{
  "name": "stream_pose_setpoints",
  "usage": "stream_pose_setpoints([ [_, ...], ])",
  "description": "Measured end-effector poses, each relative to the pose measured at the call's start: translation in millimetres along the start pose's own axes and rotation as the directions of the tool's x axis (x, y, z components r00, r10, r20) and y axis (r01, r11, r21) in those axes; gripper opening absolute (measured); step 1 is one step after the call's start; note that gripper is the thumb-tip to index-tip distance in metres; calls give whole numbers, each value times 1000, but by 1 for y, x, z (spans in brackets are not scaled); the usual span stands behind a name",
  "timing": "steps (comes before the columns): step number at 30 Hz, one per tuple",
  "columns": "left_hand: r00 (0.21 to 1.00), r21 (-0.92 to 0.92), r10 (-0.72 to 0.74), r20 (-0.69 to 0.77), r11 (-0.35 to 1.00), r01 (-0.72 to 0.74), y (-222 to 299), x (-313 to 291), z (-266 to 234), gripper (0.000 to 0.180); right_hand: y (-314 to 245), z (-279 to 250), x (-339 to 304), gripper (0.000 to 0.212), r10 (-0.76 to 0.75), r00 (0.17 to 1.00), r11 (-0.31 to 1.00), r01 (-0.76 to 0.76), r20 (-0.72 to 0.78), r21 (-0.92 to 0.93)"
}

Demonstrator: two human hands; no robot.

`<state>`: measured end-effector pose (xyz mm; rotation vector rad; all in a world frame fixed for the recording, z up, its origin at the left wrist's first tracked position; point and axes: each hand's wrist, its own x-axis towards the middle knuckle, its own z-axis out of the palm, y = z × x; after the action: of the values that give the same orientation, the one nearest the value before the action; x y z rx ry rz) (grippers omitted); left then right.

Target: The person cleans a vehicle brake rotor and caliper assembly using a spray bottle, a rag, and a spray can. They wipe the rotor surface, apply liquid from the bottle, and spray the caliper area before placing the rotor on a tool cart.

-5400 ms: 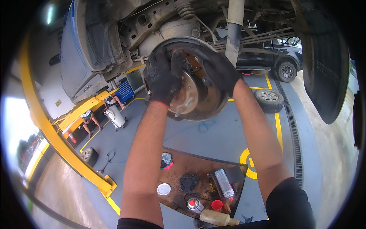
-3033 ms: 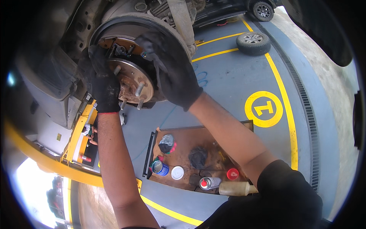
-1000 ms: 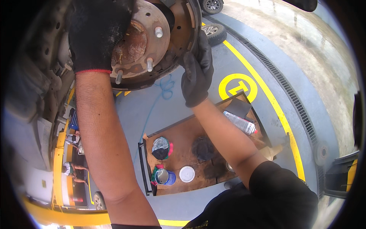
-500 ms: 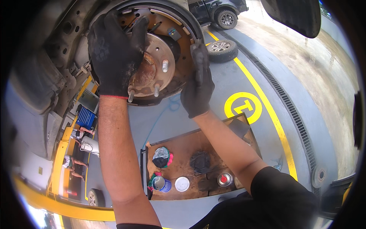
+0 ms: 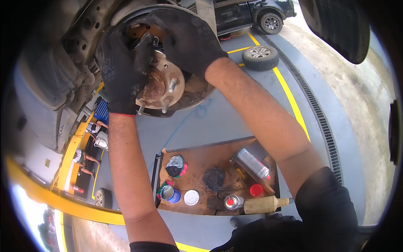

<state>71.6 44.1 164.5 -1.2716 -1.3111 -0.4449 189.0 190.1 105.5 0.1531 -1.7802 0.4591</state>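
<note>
Both of my hands wear black gloves and work at the top of an exposed drum brake. The rusty wheel hub, with bare studs, faces me in front of the brake's backing plate. My left hand reaches over the hub's left side, its thumb and fingers closed near a small metal piece above the hub. From the right, my right hand curls over the upper brake and meets the same spot. What either hand grips is hidden behind the gloves.
Below stands a brown-topped tray with an open blue can, a white lid, a dark rag, spray cans and a plastic bottle. A loose wheel lies near a parked vehicle. People are at left.
My right hand has moved from the brake's right edge up and left to its top, beside my left hand. The left stays near the hub. The view has shifted, showing more of the tray.
</note>
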Motion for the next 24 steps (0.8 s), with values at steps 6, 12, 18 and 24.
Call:
stream_pose_setpoints([
  [6,993,0,95,64,995,-95,4,6,-6,51,11,29,-75,47,53,899,985,24,-435,169],
  [12,967,-51,-131,217,988,145,24,11,-14,47,28,29,-52,56,-28,907,968,129,-420,214],
  [18,942,-67,-193,274,973,219,14,0,-15,44,21,46,-89,58,98,915,936,50,-392,349],
  [24,973,27,10,230,999,-16,-10,-1,-13,47,12,98,-147,71,230,851,886,18,-471,463],
])
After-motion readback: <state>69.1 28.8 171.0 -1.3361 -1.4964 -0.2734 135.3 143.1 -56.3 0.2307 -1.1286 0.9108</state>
